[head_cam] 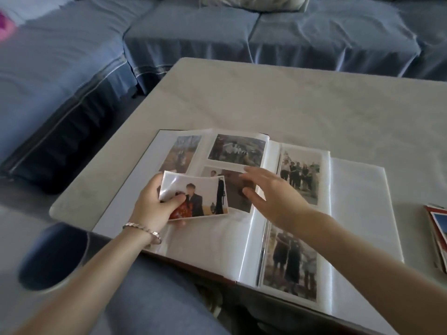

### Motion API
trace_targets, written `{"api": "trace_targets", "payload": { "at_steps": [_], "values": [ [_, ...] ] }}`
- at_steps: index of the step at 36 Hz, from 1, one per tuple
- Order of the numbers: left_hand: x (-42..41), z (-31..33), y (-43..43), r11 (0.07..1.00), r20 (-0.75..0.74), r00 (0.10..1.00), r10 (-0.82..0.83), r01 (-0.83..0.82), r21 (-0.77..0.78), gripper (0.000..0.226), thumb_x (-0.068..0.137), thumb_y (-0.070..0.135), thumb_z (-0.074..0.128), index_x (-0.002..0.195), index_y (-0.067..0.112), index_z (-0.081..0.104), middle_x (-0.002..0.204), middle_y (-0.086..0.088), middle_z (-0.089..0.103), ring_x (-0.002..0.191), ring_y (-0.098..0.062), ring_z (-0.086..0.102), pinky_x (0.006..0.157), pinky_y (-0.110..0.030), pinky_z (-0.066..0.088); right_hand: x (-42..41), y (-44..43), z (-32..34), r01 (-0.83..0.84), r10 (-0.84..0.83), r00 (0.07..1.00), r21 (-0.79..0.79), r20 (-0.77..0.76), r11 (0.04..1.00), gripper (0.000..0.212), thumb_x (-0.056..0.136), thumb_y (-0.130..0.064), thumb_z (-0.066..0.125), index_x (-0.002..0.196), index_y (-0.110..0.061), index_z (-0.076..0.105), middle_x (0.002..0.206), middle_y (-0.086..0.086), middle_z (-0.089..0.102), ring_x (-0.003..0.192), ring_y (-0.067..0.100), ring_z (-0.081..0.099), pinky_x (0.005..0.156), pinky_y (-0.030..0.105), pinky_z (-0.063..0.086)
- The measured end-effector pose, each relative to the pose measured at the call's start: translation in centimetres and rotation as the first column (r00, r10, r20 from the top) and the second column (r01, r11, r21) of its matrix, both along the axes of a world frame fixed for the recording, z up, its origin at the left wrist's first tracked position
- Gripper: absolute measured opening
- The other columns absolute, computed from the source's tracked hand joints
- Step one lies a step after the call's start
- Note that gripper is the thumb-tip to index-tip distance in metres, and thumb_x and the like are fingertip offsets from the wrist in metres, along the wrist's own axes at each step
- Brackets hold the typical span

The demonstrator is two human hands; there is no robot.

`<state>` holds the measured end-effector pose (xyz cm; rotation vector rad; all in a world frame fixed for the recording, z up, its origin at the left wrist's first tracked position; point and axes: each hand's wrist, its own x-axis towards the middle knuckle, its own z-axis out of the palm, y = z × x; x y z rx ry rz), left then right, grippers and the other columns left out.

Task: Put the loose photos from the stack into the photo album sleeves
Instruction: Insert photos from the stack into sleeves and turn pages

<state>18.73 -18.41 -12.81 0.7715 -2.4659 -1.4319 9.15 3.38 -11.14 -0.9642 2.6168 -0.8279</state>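
Loose photo (202, 189), a print of a figure in a dark suit, is held low over the left page of the open photo album (358, 213), its left edge curling upward. The left grip (150, 201) pinches it at that edge, thumb on the face and fingers beneath; a silver bracelet (142, 229) circles the wrist. The right grip (273, 192) is spread, fingers straight, reaching over the spine to a filled sleeve photo (235, 192) in the middle of the left page; whether the fingertips touch the plastic cannot be told. Above it a landscape print (238, 149) and a portrait print (181, 153) fill the upper sleeves, while the lower sleeve (205, 240) on that page shows only clear plastic. The right page carries two portrait prints (300, 175), one above the other. The album lies on a pale grey table (266, 97), its near edge over the person's lap. The stack of photos (437, 228) sits at the table's right edge, well apart from the album. A blue-covered sofa (193, 32) runs behind and to the left.
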Motion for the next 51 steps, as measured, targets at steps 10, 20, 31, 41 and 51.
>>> {"api": "trace_targets", "payload": {
  "at_steps": [10, 20, 31, 41, 51],
  "values": [
    [3.1, -1.3, -3.3, 0.952, -0.189, 0.978, 0.093, -0.143, -0.271, 0.068, 0.083, 0.012, 0.067, 0.142, 0.014, 0.035, 0.144, 0.001, 0.040, 0.128, -0.007, 0.034, 0.092, -0.002, 0.025, -1.2, -0.7, -2.9, -0.119, 0.141, 0.989, 0.352, -0.037, 0.929, 0.061, 0.095, -0.052, 0.031, 0.149, -0.029, 0.012, 0.157, -0.008, 0.000, 0.143, 0.009, -0.008, 0.118, 0.042, 0.012],
    [4.7, -1.5, -4.7, 0.917, -0.293, 0.942, 0.165, -0.256, -0.307, 0.065, 0.086, 0.009, 0.063, 0.143, 0.011, 0.032, 0.144, -0.010, 0.041, 0.129, -0.025, 0.041, 0.097, -0.035, 0.041, -1.1, -0.7, -3.4, -0.109, 0.130, 0.990, 0.312, -0.047, 0.944, 0.061, 0.094, -0.053, 0.032, 0.148, -0.030, 0.016, 0.157, -0.008, 0.003, 0.143, 0.009, -0.007, 0.116, 0.040, 0.008],
    [5.3, -2.5, -6.1, 0.984, -0.105, 0.994, 0.022, -0.039, -0.172, 0.063, 0.081, 0.004, 0.068, 0.137, 0.015, 0.040, 0.120, 0.006, 0.048, 0.098, -0.003, 0.051, 0.065, -0.006, 0.045, -1.1, -0.7, -3.2, -0.106, 0.121, 0.992, 0.295, -0.032, 0.950, 0.061, 0.094, -0.052, 0.033, 0.148, -0.030, 0.018, 0.157, -0.008, 0.004, 0.143, 0.007, -0.007, 0.118, 0.040, 0.010],
    [4.9, -2.8, -9.9, 0.989, 0.297, 0.947, -0.120, 0.087, 0.121, 0.017, 0.079, 0.006, 0.070, 0.089, 0.018, 0.063, 0.070, -0.002, 0.068, 0.055, -0.015, 0.066, 0.038, -0.025, 0.048, -1.2, -0.7, -3.0, -0.116, 0.127, 0.992, 0.300, -0.017, 0.947, 0.060, 0.094, -0.052, 0.034, 0.148, -0.029, 0.018, 0.157, -0.008, 0.006, 0.143, 0.007, -0.005, 0.118, 0.042, 0.011],
    [2.9, -2.2, -6.5, 0.945, 0.388, 0.891, -0.238, 0.304, -0.120, 0.028, 0.094, 0.032, 0.050, 0.073, 0.014, 0.055, 0.065, 0.004, 0.057, 0.058, -0.007, 0.053, 0.052, -0.018, 0.036, -1.3, -0.7, -2.8, -0.111, 0.121, 0.993, 0.299, -0.015, 0.948, 0.060, 0.094, -0.052, 0.037, 0.147, -0.030, 0.020, 0.157, -0.008, 0.008, 0.144, 0.008, -0.003, 0.117, 0.041, 0.010]
  ]
}}
